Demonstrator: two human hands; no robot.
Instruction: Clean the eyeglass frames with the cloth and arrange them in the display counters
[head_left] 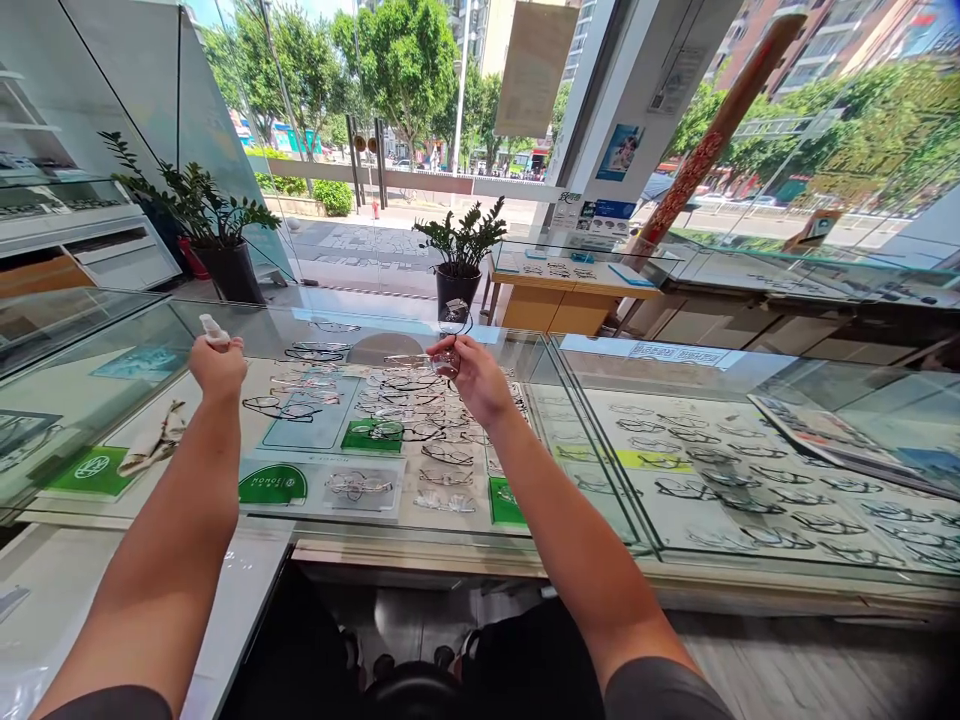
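Observation:
My left hand (pixel 217 370), held up over the left part of the glass counter (pixel 555 420), is closed around a small white spray bottle (pixel 212 329); only its nozzle end shows above my fingers. My right hand (pixel 478 380) pinches a pair of thin-framed eyeglasses (pixel 405 360) by one side, the lenses pointing left. Beneath my hands, several rows of eyeglasses (pixel 448 454) show on the counter. Loose dark-framed glasses (pixel 282 408) lie between my two arms. A pale crumpled cloth (pixel 150 452) is left of my left forearm.
A second glass case (pixel 712 440) with more frames adjoins on the right, with a magazine (pixel 832 430) on it. Green cards (pixel 94 468) lie at left. Potted plants (pixel 459 270) stand beyond the counter, before the windows. A stool seat (pixel 416 690) is below me.

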